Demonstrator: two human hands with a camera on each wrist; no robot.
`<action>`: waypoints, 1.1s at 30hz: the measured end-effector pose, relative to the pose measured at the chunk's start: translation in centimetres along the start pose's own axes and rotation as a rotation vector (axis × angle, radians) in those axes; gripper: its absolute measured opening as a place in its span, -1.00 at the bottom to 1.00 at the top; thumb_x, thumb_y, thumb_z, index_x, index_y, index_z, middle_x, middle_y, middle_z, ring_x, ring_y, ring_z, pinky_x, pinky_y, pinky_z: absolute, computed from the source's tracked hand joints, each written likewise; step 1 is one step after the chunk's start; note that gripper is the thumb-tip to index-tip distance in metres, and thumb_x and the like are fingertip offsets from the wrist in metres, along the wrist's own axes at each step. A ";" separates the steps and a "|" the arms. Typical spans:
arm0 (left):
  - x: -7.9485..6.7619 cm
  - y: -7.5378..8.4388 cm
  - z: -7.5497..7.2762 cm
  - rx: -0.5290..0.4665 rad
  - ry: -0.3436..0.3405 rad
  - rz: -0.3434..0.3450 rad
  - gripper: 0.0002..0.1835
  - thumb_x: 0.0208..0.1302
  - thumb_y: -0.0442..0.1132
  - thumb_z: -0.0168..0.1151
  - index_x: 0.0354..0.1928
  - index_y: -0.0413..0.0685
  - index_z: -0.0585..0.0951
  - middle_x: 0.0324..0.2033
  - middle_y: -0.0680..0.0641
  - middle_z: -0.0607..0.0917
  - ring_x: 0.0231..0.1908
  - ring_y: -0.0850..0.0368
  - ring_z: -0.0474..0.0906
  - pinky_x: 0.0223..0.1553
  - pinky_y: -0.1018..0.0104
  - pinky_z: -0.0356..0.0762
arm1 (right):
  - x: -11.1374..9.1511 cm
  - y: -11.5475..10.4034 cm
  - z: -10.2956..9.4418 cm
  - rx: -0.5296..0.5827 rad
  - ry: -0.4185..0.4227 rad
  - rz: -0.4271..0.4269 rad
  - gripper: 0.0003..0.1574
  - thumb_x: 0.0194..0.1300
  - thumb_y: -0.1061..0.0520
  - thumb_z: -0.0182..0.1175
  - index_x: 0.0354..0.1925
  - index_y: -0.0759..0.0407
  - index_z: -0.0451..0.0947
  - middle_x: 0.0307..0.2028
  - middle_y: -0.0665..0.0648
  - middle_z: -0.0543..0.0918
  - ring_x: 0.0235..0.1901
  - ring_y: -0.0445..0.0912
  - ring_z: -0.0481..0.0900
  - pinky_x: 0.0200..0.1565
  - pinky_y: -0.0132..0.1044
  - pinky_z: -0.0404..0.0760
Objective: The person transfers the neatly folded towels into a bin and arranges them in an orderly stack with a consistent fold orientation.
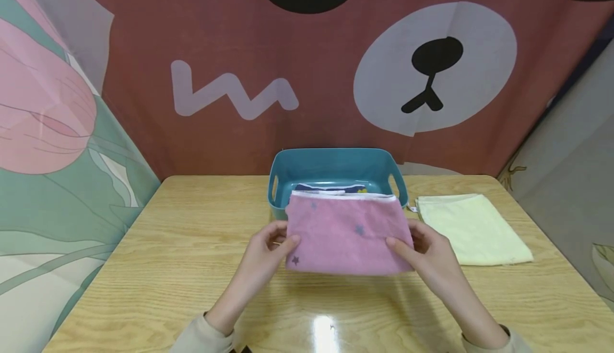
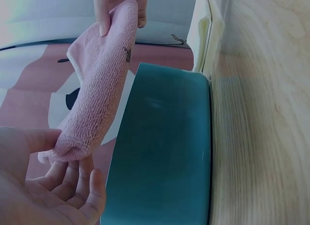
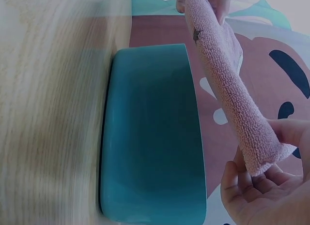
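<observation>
A folded pink towel (image 1: pixel 347 235) with small grey stars and a white edge is held up between both hands, in front of the teal basket (image 1: pixel 331 162). My left hand (image 1: pixel 271 246) pinches its left end, thumb on the near face and fingers behind. On the other end, my right hand (image 1: pixel 429 249) grips in the same way. Both wrist views show the towel's thick rounded fold (image 2: pixel 99 94) raised off the table, above the basket's near wall (image 3: pixel 152 138). Inside the basket lies a dark blue cloth (image 1: pixel 355 189) with a white edge, mostly hidden by the towel.
A folded pale yellow towel (image 1: pixel 472 230) lies on the wooden table (image 1: pixel 192 235), right of the basket. Behind the table hangs a reddish-brown curtain (image 1: pixel 316 102) with a cartoon face. Printed cloth (image 1: pixel 43 129) also hangs along the left side.
</observation>
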State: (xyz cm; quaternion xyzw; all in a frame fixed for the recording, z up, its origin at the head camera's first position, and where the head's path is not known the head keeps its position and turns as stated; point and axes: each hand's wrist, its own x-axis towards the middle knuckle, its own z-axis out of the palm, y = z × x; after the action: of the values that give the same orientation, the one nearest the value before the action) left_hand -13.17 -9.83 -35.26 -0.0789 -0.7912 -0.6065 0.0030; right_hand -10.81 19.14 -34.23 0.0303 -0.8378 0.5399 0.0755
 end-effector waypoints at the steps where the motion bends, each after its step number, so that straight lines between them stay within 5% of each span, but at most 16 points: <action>1: 0.0 0.0 0.0 0.006 0.004 0.000 -0.74 0.20 -0.21 0.26 -0.07 -0.12 0.59 -0.32 -0.06 0.60 -0.27 0.10 0.49 -0.26 0.35 0.50 | 0.1 0.0 0.0 -0.002 0.006 -0.009 -0.51 0.19 0.04 0.28 0.04 0.22 0.48 -0.13 0.17 0.61 -0.22 -0.24 0.57 -0.24 -0.41 0.56; 10: 0.6 0.5 -0.1 0.002 0.007 0.024 -0.74 0.23 -0.19 0.24 -0.05 -0.09 0.58 -0.28 -0.07 0.59 -0.25 0.08 0.49 -0.24 0.32 0.51 | 0.7 -0.2 0.1 0.000 0.054 -0.077 -0.54 0.15 0.10 0.32 0.03 0.19 0.51 -0.17 0.11 0.62 -0.27 -0.25 0.57 -0.27 -0.45 0.55; 33: 3.3 1.4 -0.7 -0.028 0.089 0.075 -0.73 0.24 -0.20 0.23 -0.04 -0.13 0.58 -0.25 -0.12 0.61 -0.24 0.07 0.51 -0.24 0.35 0.50 | 2.9 -1.7 0.4 0.046 0.058 -0.001 -0.36 0.18 -0.08 0.27 0.15 0.16 0.42 -0.05 0.17 0.55 -0.22 -0.22 0.55 -0.26 -0.40 0.58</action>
State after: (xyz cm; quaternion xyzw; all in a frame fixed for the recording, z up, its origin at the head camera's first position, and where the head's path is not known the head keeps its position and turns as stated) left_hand -16.33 -9.72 -33.46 -0.0813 -0.7782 -0.6199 0.0598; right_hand -13.51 18.12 -32.39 0.0170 -0.8225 0.5598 0.0991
